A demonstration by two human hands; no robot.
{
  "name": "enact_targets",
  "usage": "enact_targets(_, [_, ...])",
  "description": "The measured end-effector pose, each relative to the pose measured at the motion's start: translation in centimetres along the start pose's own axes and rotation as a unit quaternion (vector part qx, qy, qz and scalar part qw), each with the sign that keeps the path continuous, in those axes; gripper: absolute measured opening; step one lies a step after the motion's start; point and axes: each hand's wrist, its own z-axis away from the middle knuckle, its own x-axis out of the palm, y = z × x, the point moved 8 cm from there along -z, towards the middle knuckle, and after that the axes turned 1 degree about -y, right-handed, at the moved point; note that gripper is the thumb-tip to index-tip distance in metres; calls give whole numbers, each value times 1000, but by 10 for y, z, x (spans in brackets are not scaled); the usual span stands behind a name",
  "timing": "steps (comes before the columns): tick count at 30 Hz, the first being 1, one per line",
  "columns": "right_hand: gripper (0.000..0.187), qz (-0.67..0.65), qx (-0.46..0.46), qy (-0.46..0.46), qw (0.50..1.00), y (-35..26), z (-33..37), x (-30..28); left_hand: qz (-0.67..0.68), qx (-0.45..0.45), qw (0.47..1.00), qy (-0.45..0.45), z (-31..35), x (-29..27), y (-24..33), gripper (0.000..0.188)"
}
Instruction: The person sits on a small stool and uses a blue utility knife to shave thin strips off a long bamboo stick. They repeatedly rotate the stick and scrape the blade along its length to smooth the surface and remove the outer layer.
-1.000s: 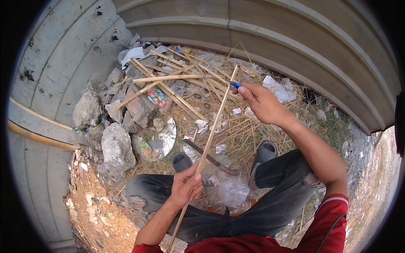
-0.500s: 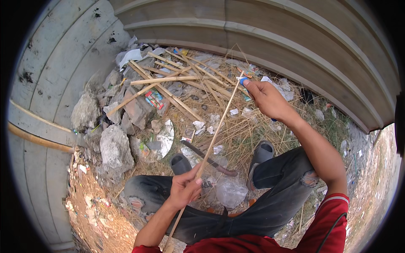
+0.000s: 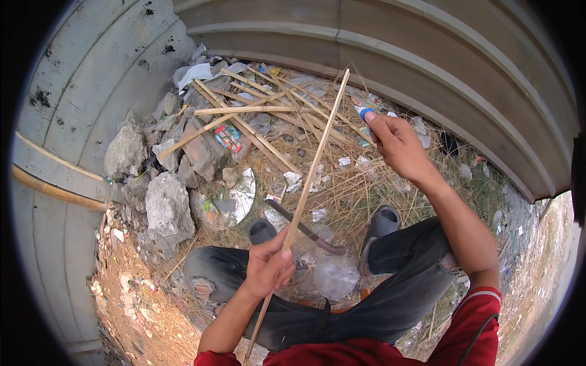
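Head view: left hand (image 3: 268, 268) fingers wrap the bamboo strip (image 3: 312, 168); right hand (image 3: 397, 143) fingers pinch a blue-capped tube (image 3: 365, 113).

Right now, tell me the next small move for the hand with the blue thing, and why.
Probably bring the right hand back onto the bamboo strip. It pinches a small blue object and sits clear of the strip, which only the left hand grips, low down.
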Motion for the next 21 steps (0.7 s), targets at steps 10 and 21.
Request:
enact_targets(10, [52,-30,-39,-115,992,-24,27,50,-12,-23,1000,-2,-1,-1,-7,54])
enact_targets(21, [38,154,-161,-315,923,-41,93,124,-42,-35,998,45,-10,-10,-6,48])
